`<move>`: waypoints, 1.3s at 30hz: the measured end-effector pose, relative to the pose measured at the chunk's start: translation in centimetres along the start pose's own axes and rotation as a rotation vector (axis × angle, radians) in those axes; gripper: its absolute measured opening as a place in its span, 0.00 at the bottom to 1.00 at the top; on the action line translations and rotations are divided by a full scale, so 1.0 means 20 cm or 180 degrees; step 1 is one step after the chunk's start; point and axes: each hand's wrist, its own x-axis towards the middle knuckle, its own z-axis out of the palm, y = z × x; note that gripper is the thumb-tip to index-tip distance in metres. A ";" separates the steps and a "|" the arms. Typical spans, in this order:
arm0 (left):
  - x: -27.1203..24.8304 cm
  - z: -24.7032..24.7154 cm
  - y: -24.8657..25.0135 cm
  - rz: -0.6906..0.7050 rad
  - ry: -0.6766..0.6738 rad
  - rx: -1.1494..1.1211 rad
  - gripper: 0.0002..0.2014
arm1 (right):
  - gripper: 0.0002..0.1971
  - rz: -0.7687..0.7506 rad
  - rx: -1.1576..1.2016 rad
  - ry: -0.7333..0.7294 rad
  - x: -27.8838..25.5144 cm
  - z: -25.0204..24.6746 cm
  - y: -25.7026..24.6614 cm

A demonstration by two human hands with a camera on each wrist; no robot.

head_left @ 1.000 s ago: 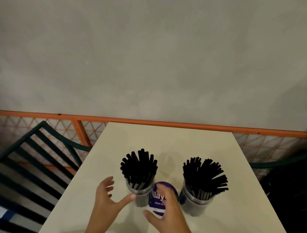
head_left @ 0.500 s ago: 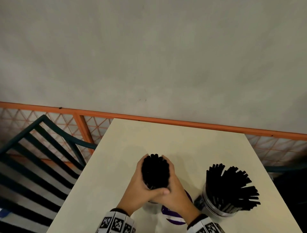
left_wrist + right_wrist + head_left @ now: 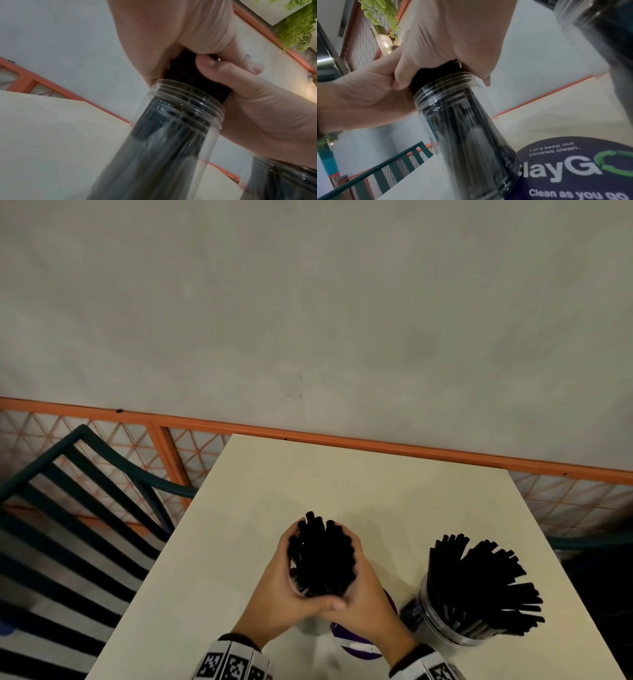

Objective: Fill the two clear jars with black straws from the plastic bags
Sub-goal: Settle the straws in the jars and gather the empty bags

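Note:
Two clear jars stand on the cream table (image 3: 342, 481). My left hand (image 3: 281, 583) and right hand (image 3: 363, 587) wrap together around the bundle of black straws (image 3: 322, 556) that sticks up from the left jar (image 3: 171, 128), squeezing it just above the threaded rim. That same left jar (image 3: 467, 121) shows in the right wrist view, dark with straws inside. The right jar (image 3: 445, 625) stands apart, its black straws (image 3: 486, 580) fanned out to the right. No plastic bags are in view.
A round purple sticker (image 3: 356, 645) with white lettering lies on the table between the jars. A dark green slatted chair (image 3: 68, 525) stands left of the table. An orange mesh railing (image 3: 376, 440) runs behind the far table edge.
Both hands rose from the table beside the left jar and closed around its spread straws, gathering them into a tight bundle. The head view shifted left and closer.

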 end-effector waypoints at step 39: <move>-1.21 -0.42 -0.07 -0.1641 -0.1133 0.3043 0.52 | 0.29 -0.0577 -0.2464 -0.2021 -0.86 0.51 0.04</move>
